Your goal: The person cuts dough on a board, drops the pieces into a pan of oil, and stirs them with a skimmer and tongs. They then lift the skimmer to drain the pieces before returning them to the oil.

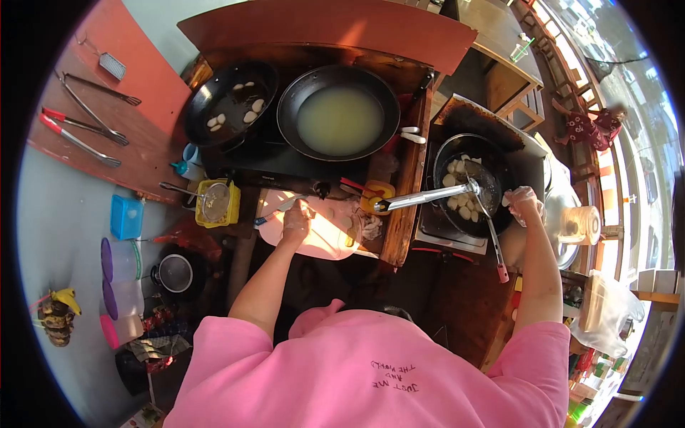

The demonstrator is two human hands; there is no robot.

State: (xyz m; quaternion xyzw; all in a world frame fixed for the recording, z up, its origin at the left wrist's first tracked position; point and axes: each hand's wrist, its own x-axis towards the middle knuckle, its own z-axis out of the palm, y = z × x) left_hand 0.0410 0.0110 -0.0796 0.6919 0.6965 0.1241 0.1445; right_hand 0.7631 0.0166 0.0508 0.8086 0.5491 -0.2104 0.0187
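Observation:
My left hand (pixel 296 221), gloved, rests with bent fingers on a pale pink cutting board (pixel 328 239). A blue-handled knife (pixel 275 212) lies at its fingertips; whether the hand grips anything is unclear. My right hand (pixel 523 203), also gloved, is curled at the right rim of a dark pan (pixel 446 160) holding several pale pieces in oil. A wire skimmer (pixel 492 235) with a pink-tipped handle leans out of that pan just left of the hand. A long metal ladle (pixel 421 197) lies across the pan's left rim.
A big wok (pixel 339 118) of pale liquid and a smaller pan (pixel 228 103) with several pale pieces sit on the far stove. Tongs (pixel 85 125) lie on the red board at left. A yellow basket (pixel 214 203), plastic tubs (pixel 121 260) and a small pot (pixel 175 272) stand at left.

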